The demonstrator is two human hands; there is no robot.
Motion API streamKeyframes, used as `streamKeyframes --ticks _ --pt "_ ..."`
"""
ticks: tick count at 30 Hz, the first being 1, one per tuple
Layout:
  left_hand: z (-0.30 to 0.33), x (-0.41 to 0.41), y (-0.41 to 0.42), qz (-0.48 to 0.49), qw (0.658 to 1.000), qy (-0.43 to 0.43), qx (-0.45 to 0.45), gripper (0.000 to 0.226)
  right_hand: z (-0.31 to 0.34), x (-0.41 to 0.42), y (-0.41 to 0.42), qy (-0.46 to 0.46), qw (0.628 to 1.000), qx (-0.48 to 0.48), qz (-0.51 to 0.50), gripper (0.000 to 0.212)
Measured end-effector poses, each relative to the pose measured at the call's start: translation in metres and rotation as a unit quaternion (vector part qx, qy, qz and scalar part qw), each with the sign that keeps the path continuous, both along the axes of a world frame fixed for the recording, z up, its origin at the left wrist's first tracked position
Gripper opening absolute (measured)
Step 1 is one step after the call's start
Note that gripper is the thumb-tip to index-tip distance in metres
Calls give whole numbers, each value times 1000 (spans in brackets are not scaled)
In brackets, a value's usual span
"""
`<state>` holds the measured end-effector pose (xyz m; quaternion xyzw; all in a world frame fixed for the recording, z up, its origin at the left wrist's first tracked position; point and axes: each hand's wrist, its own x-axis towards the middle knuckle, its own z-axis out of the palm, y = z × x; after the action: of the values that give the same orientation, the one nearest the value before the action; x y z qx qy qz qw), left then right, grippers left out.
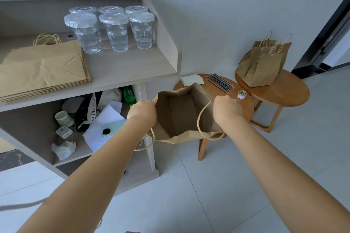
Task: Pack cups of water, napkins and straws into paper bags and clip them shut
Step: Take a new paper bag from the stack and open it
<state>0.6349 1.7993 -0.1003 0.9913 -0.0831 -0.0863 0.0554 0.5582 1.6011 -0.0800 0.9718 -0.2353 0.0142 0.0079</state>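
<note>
Open bag point(181, 111): brown paper, mouth spread wide, held in the air between shelf unit and near round table point(246, 108); inside looks bare; twine handles hang loose at its near rim.
Left hand point(142, 111): fingers curled over the bag's left rim, gripping it.
Right hand point(227, 108): fist closed on the right rim, pulling it away from the left.
Cups of water point(115, 32): six lidded clear cups in two rows at the right end of the upper shelf point(132, 66), close to its raised side wall.
Flat bags point(43, 70): stack lying at the shelf's left, front edge near the shelf lip.
Napkins point(192, 79): small pale stack at the near table's far edge.
Straws point(220, 82): dark bundle beside the napkins.
Clip tub point(242, 94): small clear tub of coloured clips near the table's right edge.
Packed bags point(263, 64): standing on the far round table point(287, 92), which touches the near one.
Floor point(208, 185): pale tile, open in front of both tables.
</note>
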Motion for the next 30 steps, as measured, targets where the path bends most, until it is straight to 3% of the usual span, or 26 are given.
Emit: streamKeyframes --ticks 5,8,15,17,21,27,30 --pt "-5 -1 -5 10 992 55 -116 17 -9 -7 -10 -13 998 53 7 19" --pt "-7 -8 -9 11 994 35 -101 7 -16 -11 -21 -19 996 92 7 19" --pt "-15 -23 -63 -93 991 -88 -43 76 -26 -12 -47 -8 994 111 17 14" --pt "-17 -28 -87 -125 986 -109 -9 65 -29 -13 -56 4 993 112 29 9" --pt "-28 -29 -127 -124 991 -48 -31 26 -40 -8 -82 18 990 132 44 13" --pt "-60 -7 -154 -116 993 -3 -32 25 -59 13 -137 34 983 178 8 27" --pt "-69 22 -170 -98 993 31 -59 22 -66 40 -161 51 959 278 -24 18"
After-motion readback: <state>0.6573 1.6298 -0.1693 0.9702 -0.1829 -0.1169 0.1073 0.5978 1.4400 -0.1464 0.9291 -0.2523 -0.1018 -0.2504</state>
